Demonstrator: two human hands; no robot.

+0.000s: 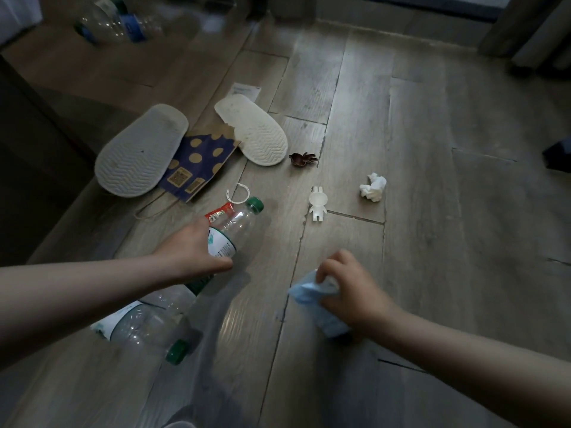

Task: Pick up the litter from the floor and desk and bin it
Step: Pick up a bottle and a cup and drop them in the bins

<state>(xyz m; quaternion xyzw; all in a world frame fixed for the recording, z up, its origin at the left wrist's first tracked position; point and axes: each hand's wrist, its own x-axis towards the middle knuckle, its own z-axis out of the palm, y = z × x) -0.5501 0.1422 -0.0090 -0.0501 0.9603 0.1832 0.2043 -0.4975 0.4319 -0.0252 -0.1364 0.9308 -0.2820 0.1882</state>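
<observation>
My left hand [193, 250] grips a clear plastic bottle [238, 225] with a green cap, held just above the wooden floor. A second clear bottle [145, 324] with a green cap lies under my left forearm. My right hand [352, 285] pinches a crumpled light-blue wrapper [312, 296] low over the floor. A crumpled white tissue [373, 187] lies further right. A red sachet [218, 214] and a white plastic ring [238, 193] lie just beyond the held bottle.
Two white slippers [140, 149] [253, 132] lie sole-up on a blue dotted paper bag [199, 163]. A white rabbit figure [317, 203] and a small brown figure [303, 158] lie on the floor. More bottles [119, 21] lie at the far left, and a paper slip [245, 89].
</observation>
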